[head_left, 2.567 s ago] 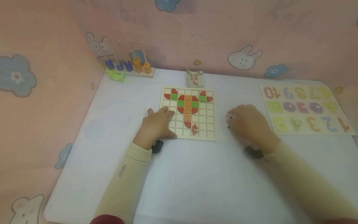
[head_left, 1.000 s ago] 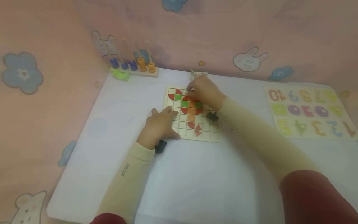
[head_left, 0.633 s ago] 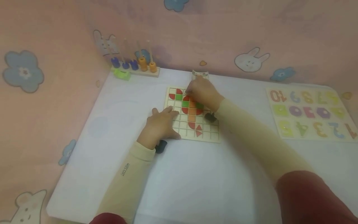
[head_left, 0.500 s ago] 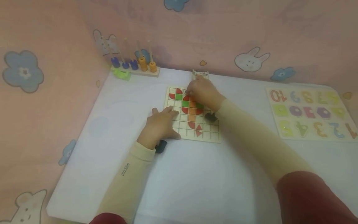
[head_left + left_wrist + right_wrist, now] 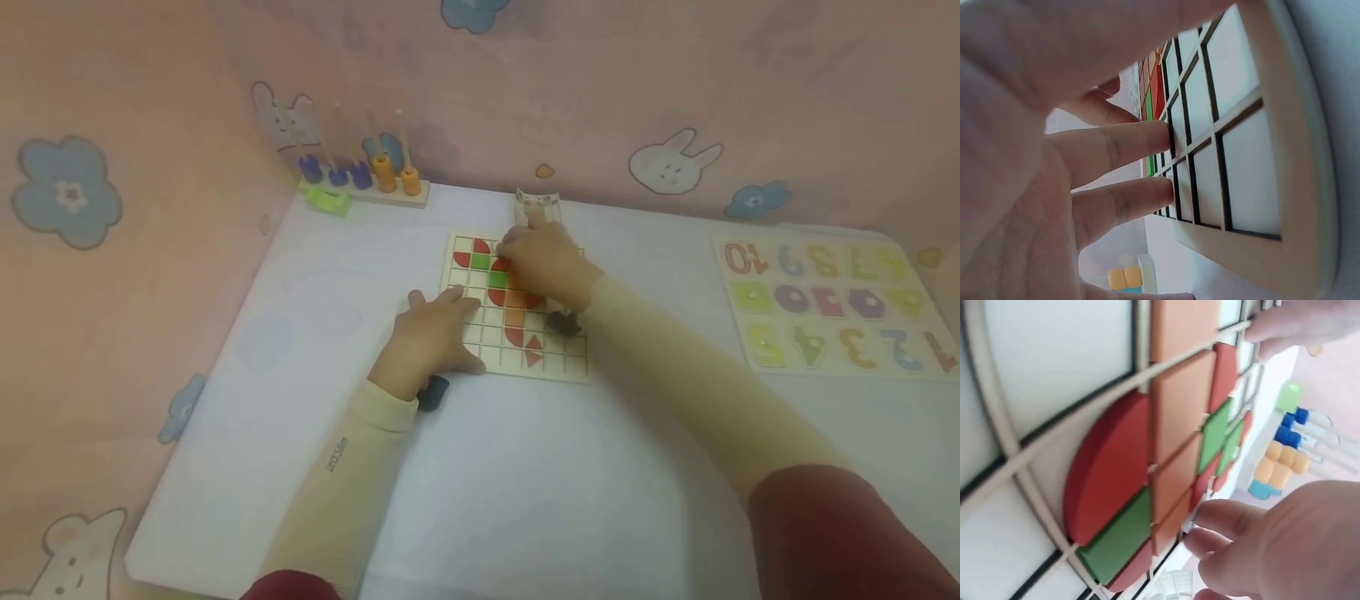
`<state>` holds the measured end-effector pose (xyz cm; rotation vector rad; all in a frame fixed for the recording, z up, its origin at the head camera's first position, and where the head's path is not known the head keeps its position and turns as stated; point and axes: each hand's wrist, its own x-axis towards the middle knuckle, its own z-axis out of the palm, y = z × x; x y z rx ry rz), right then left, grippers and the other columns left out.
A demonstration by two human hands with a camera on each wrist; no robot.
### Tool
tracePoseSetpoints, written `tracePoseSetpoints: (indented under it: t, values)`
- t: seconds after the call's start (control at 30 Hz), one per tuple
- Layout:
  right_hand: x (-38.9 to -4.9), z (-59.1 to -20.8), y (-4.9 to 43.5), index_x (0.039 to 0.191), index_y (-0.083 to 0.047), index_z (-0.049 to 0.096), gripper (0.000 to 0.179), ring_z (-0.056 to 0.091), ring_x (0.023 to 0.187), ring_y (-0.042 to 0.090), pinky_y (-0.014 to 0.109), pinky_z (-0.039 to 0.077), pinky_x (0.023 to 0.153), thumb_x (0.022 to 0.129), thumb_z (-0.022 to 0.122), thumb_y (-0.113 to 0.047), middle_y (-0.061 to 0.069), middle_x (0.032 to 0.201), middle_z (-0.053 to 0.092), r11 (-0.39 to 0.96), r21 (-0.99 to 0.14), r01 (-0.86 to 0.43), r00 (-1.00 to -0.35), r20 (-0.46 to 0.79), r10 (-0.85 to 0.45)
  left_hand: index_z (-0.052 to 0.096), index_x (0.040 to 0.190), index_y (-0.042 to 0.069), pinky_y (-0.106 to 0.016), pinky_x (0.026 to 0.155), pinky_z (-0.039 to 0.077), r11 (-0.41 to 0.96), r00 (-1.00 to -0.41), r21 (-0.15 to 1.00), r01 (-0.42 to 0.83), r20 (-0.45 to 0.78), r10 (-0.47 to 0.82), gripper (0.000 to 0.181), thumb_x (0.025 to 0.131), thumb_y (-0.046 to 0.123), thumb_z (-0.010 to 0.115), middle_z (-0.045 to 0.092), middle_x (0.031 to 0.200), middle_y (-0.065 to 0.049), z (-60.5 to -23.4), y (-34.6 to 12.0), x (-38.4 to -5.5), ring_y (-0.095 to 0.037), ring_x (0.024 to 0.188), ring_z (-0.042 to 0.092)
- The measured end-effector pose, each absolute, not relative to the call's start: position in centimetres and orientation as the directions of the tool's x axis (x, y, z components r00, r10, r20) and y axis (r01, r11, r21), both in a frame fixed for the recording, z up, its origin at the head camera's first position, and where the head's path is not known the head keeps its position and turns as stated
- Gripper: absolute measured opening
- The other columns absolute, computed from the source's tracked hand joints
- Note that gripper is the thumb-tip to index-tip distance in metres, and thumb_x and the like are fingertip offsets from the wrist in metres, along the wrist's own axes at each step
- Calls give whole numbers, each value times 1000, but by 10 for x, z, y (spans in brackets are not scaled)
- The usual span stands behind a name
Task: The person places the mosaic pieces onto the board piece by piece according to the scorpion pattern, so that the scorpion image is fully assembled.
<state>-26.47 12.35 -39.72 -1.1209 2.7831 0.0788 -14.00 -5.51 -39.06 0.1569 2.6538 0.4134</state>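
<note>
My left hand [image 5: 423, 337] lies spread over the left edge of the grid board [image 5: 562, 367], its fingertips touching the squares in the left wrist view. My right hand [image 5: 547, 258] reaches over the top of the board with bent fingers, pinching a small pale piece [image 5: 1189, 520] at the top row. That piece is mostly hidden by the fingers. Red quarter-round pieces [image 5: 1107, 472], green squares [image 5: 480, 261] and orange squares [image 5: 514, 317] fill part of the grid. Two red triangles [image 5: 533, 350] sit lower down. The upper right of the board is behind the right hand.
A curled pattern card [image 5: 537, 202] stands just behind the board. Left of it are a peg counter with blue and orange beads [image 5: 385, 177] and a lime-green piece [image 5: 327, 200]. A number puzzle board [image 5: 832, 300] lies at the right. Patterned cloth [image 5: 480, 100] hangs behind.
My right hand has come from the table right of the board to its top row, where it has shifted slightly in the last half second. The left hand has stayed on the board.
</note>
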Motion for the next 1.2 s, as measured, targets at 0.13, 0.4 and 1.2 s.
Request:
tracePoseSetpoints:
  t: [0.13, 0.4, 1.2]
  values:
    - [-267, -397, 127, 138, -15, 73, 37, 50, 127, 39, 60, 48, 100, 102, 62, -13, 12, 137, 66, 742, -26, -670, -725, -188, -662, 50, 160, 24, -52, 89, 50, 949, -894, 313, 41, -412, 174, 97, 77, 46, 95, 34, 171, -5, -391, -55, -140, -39, 116, 41]
    - [-264, -381, 153, 145, -13, 66, 42, 39, 143, 42, 63, 34, 115, 104, 57, -11, 13, 157, 52, 879, -228, -419, -859, -213, -465, 51, 159, 24, -51, 87, 50, 949, -898, 315, 37, -405, 170, 97, 76, 46, 96, 34, 171, -4, -392, -53, -140, -38, 116, 41]
    - [-154, -413, 312, 127, -14, 74, 31, 59, 128, 32, 57, 41, 112, 101, 74, -31, 6, 126, 72, 827, -437, -355, -856, -205, -475, 52, 159, 23, -54, 90, 50, 944, -899, 329, 25, -406, 166, 97, 75, 44, 96, 35, 170, -6, -391, -53, -140, -40, 119, 41]
